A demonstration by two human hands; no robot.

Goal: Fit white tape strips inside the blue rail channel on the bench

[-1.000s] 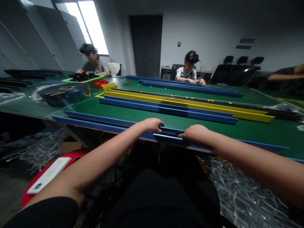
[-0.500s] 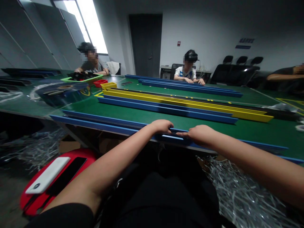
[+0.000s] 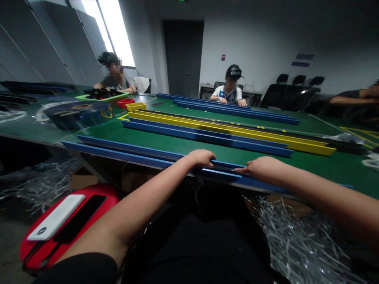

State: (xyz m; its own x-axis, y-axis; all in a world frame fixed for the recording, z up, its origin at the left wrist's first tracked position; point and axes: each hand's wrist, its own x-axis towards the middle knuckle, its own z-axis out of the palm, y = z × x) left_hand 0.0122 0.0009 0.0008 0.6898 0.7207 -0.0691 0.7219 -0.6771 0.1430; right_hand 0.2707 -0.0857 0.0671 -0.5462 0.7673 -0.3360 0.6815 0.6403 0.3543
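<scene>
A long blue channel [image 3: 127,156] lies along the near edge of the green table, with a dark groove running down its length. My left hand [image 3: 203,158] is curled over the channel, its thumb and fingertips bent around the far wall. To its right, my right hand [image 3: 262,167] reaches into the groove with the index finger stretched out against the channel; its other fingers are mostly hidden. A pale glint shows at that fingertip, too small to make out. Beyond my hands lie another blue channel [image 3: 204,137] and a yellow channel [image 3: 237,132].
More blue channels [image 3: 237,109] lie farther back, before a seated person [image 3: 227,92]. A wrapped roll [image 3: 77,114], a red bin [image 3: 125,103] and a yellow bin [image 3: 136,107] stand left. Below, a red stool [image 3: 97,232] holds phones; shredded strips [image 3: 296,236] fill the lower right.
My right hand has slid to the right along the channel, widening the gap between my hands. My left hand has stayed in about the same place.
</scene>
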